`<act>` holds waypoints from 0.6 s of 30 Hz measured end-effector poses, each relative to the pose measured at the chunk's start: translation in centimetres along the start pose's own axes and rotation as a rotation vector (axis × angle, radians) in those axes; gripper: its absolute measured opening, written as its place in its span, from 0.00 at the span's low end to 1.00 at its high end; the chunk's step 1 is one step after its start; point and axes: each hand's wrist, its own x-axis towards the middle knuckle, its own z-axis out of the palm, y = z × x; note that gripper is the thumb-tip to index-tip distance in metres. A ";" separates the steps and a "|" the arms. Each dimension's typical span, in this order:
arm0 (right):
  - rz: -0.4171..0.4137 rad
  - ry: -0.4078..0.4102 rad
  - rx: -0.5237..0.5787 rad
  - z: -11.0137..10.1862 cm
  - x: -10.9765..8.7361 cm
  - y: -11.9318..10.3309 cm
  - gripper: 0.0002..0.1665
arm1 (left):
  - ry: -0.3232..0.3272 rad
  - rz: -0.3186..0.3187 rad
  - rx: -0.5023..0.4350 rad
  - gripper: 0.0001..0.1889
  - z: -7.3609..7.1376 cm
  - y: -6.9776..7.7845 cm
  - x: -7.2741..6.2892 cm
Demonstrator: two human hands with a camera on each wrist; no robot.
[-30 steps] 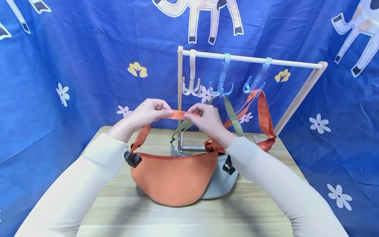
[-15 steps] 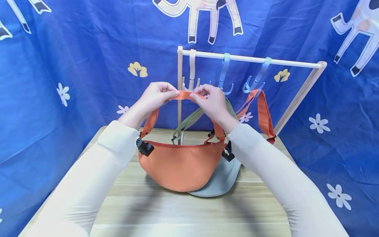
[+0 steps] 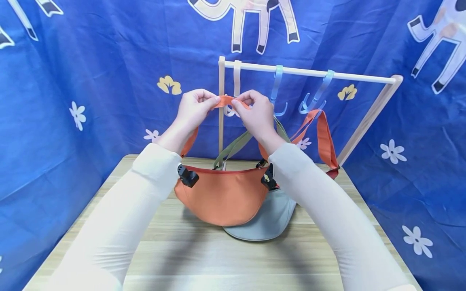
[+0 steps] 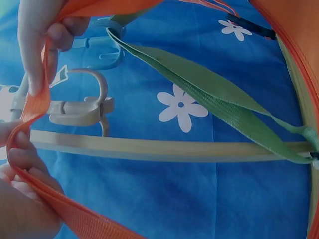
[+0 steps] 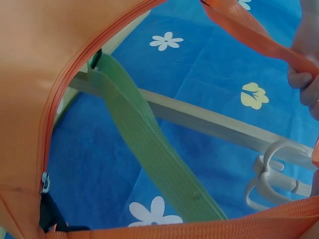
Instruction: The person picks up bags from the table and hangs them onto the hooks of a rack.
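Observation:
An orange waist bag [image 3: 222,196] hangs by its orange strap [image 3: 226,101] from both hands. My left hand [image 3: 196,107] pinches the strap's upper stretch between thumb and fingers. A short span away, my right hand [image 3: 256,113] pinches the same strap. Right behind the raised strap is a white hook [image 3: 237,79], its prongs partly covered; the left wrist view shows the hook's prongs [image 4: 82,112] close beside the strap, though contact cannot be judged. Behind the orange bag, a grey-blue bag [image 3: 263,220] with a green strap [image 3: 234,145] is partly hidden.
A rack with a white rail [image 3: 302,72] carries the white hook, a middle blue hook [image 3: 276,87] and a right blue hook [image 3: 318,93]. Another orange strap [image 3: 325,137] hangs from the right one. The wooden table [image 3: 218,262] lies below, with a blue curtain [image 3: 120,81] around it.
Both hands have risen toward the white hook, lifting the strap and the orange bag. The bag first shifted right, then slightly left. Both hands keep their pinch on the strap.

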 end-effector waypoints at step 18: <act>0.018 0.013 -0.007 1.8 -0.2 1.1 0.11 | 0.093 0.002 0.051 0.11 1.0 -0.9 0.1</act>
